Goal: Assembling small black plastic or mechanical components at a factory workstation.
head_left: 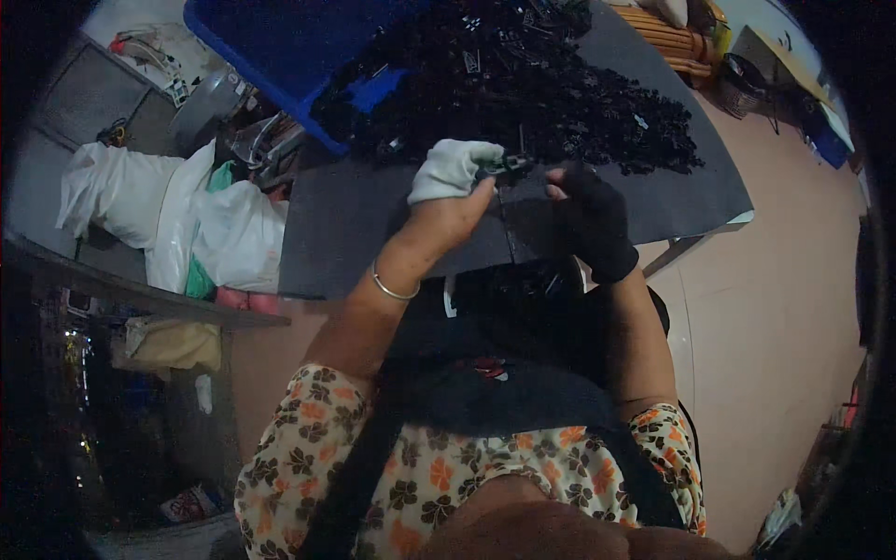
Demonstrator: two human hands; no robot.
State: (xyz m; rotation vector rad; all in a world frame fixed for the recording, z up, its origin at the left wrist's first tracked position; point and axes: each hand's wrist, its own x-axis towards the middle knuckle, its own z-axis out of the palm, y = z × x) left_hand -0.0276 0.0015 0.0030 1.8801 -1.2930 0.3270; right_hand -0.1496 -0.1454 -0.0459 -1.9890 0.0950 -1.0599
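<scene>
My left hand [453, 182], wrapped in a white cloth or glove, is closed around a small dark piece [509, 165] with a lighter metallic or greenish glint. The exact kind of that piece cannot be made out. Just to its right is my right hand [593, 215], in a black glove that leaves the fingertips bare. Its fingers are curled in, and whatever they may hold is hidden. Both hands are over the near part of a dark grey table [373, 252]. Right beyond them spreads a big heap of small black parts [597, 112].
A blue tray [252, 56] stands at the far left of the table, parts spilling around it. White plastic bags [238, 238] sit left of the table. Dark items [541, 280] rest at my lap. Orange-brown bundles [663, 37] and a basket [744, 89] are at the far right.
</scene>
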